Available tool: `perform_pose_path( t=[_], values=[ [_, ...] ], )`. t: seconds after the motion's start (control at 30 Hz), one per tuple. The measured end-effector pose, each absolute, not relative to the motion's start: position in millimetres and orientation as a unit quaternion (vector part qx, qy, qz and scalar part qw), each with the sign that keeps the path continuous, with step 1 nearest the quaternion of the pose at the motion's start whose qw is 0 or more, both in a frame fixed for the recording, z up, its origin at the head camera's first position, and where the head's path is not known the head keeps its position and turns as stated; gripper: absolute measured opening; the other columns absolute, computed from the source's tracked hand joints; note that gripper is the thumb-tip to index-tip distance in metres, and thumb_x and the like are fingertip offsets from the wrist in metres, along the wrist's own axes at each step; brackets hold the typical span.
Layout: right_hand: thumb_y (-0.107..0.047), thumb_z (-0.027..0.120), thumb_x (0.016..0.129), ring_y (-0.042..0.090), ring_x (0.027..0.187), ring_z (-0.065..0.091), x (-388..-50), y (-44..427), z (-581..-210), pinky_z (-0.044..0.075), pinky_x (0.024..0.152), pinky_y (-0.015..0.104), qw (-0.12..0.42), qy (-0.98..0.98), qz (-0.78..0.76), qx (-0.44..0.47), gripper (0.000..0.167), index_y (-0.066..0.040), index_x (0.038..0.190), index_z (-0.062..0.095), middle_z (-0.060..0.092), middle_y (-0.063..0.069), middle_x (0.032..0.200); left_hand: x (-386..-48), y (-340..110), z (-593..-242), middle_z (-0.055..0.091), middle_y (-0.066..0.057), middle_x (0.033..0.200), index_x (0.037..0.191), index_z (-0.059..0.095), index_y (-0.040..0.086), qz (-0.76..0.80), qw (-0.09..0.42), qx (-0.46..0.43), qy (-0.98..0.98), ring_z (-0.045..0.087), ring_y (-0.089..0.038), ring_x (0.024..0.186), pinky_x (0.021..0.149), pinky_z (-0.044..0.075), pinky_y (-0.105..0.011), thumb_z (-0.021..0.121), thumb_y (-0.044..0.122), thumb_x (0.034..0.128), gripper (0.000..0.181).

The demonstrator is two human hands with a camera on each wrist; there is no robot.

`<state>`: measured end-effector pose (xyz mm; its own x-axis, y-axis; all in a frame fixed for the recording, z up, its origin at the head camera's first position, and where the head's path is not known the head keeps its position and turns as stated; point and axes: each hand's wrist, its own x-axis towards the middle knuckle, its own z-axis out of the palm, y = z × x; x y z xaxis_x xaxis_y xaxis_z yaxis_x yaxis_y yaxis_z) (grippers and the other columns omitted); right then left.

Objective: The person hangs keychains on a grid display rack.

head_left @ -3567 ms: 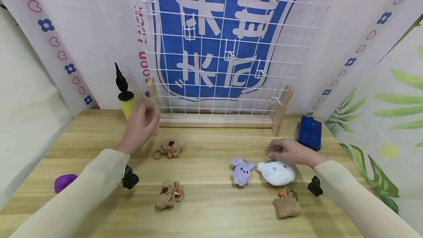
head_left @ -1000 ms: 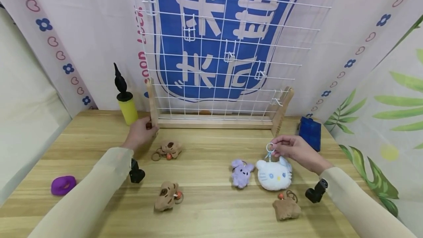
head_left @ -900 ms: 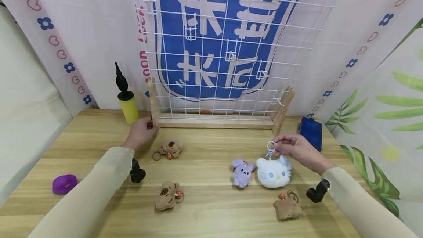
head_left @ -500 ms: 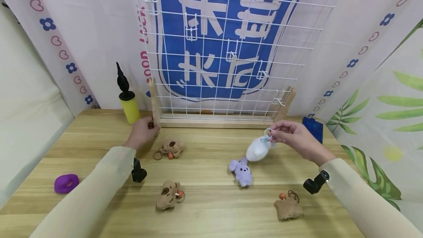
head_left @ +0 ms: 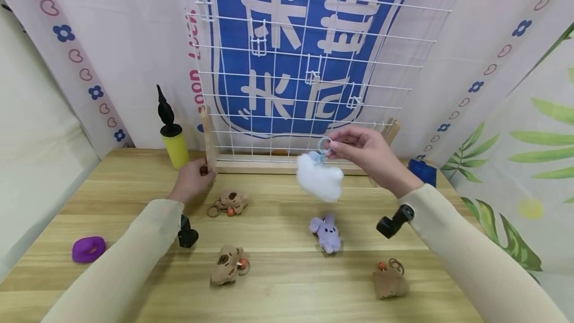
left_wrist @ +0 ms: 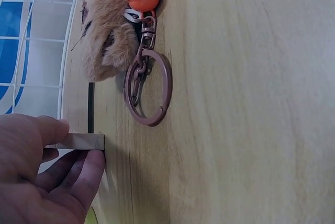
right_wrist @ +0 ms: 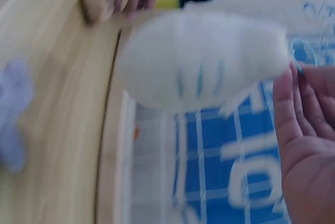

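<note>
My right hand (head_left: 369, 156) pinches the light-blue key ring (head_left: 320, 144) of a white plush keychain (head_left: 319, 177). The plush hangs above the table in front of the wire grid (head_left: 291, 88), its back towards the head camera. Streaks of blue show on its blurred side in the right wrist view. At the left end of the grid's wooden stand (head_left: 209, 138), my left hand (head_left: 190, 181) grips the foot between thumb and fingers, seen clearly as a wood end (left_wrist: 86, 141) in the left wrist view. Beside that hand lies a brown plush keychain (head_left: 233, 202) with an orange bell.
Several white hooks (head_left: 258, 44) hang on the grid. A purple plush (head_left: 329, 236), two more brown plush keychains (head_left: 227, 265) and a purple ring-shaped object (head_left: 88, 249) lie on the table (head_left: 278, 293). A yellow pump (head_left: 176, 148) stands left, a blue box (head_left: 422, 172) right.
My right hand took the white plush by its ring, lifted it off the table and carried it left towards the grid. My left hand came down onto the stand's foot and stays there.
</note>
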<state>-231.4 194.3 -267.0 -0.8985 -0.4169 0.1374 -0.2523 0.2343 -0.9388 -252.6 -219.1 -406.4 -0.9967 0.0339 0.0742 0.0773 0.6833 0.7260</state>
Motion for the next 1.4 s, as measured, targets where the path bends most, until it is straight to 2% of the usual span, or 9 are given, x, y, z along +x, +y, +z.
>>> perform_pose_path(
  t=[0.13, 0.33, 0.67, 0.9, 1.1, 1.4],
  values=[
    [-0.013, 0.069, 0.101, 0.015, 0.1, 0.075, -234, 159, -247, 0.061, 0.094, 0.032, 0.055, 0.775, -0.59, -0.219, 0.025, -0.002, 0.123, 0.066, 0.075, 0.005, 0.114, -253, -221, -407, 0.067, -0.036, 0.119, 0.125, 0.06, -0.016, -0.397, 0.029, -0.032, -0.917, 0.069, -0.043, 0.104, 0.087, 0.059, -0.047, 0.057, 0.01, 0.1042, 0.033],
    [-0.009, 0.069, 0.1, 0.019, 0.1, 0.076, -236, 110, -218, 0.062, 0.093, 0.034, 0.046, 0.749, -0.614, -0.246, 0.022, 0.0, 0.121, 0.067, 0.074, 0.014, 0.117, -254, -220, -407, 0.068, -0.034, 0.116, 0.123, 0.06, -0.014, -0.392, 0.024, -0.032, -0.919, 0.067, -0.037, 0.099, 0.082, 0.058, -0.042, 0.057, 0.011, 0.1048, 0.032],
    [-0.004, 0.067, 0.1, 0.02, 0.096, 0.076, -238, 43, -169, 0.062, 0.091, 0.033, 0.0, 0.692, -0.662, -0.287, 0.018, 0.003, 0.117, 0.067, 0.073, 0.023, 0.117, -253, -224, -411, 0.07, -0.034, 0.109, 0.116, 0.063, -0.015, -0.39, 0.044, -0.053, -0.918, 0.069, -0.038, 0.093, 0.075, 0.056, -0.038, 0.058, 0.009, 0.1032, 0.028],
    [-0.002, 0.064, 0.101, 0.025, 0.101, 0.075, -244, 9, -137, 0.061, 0.089, 0.025, -0.046, 0.671, -0.696, -0.252, 0.02, 0.005, 0.12, 0.066, 0.074, 0.02, 0.117, -258, -223, -413, 0.07, -0.033, 0.104, 0.109, 0.064, -0.013, -0.383, 0.056, -0.063, -0.92, 0.065, -0.03, 0.083, 0.069, 0.053, -0.032, 0.06, 0.009, 0.103, 0.023],
    [-0.005, 0.065, 0.1, 0.018, 0.1, 0.076, -248, -10, -115, 0.059, 0.085, 0.016, -0.075, 0.675, -0.705, -0.205, 0.024, 0.002, 0.122, 0.068, 0.075, 0.014, 0.117, -263, -223, -420, 0.071, -0.033, 0.108, 0.113, 0.065, -0.013, -0.377, 0.062, -0.061, -0.922, 0.066, -0.031, 0.085, 0.07, 0.053, -0.032, 0.059, 0.009, 0.1021, 0.025],
    [-0.008, 0.067, 0.099, 0.011, 0.101, 0.076, -253, -35, -98, 0.055, 0.082, 0.008, -0.098, 0.711, -0.671, -0.188, 0.029, -0.003, 0.127, 0.067, 0.073, 0.009, 0.12, -258, -222, -415, 0.071, -0.034, 0.106, 0.112, 0.065, -0.013, -0.378, 0.069, -0.061, -0.921, 0.067, -0.032, 0.084, 0.069, 0.052, -0.033, 0.06, 0.01, 0.1018, 0.025]
  ],
)
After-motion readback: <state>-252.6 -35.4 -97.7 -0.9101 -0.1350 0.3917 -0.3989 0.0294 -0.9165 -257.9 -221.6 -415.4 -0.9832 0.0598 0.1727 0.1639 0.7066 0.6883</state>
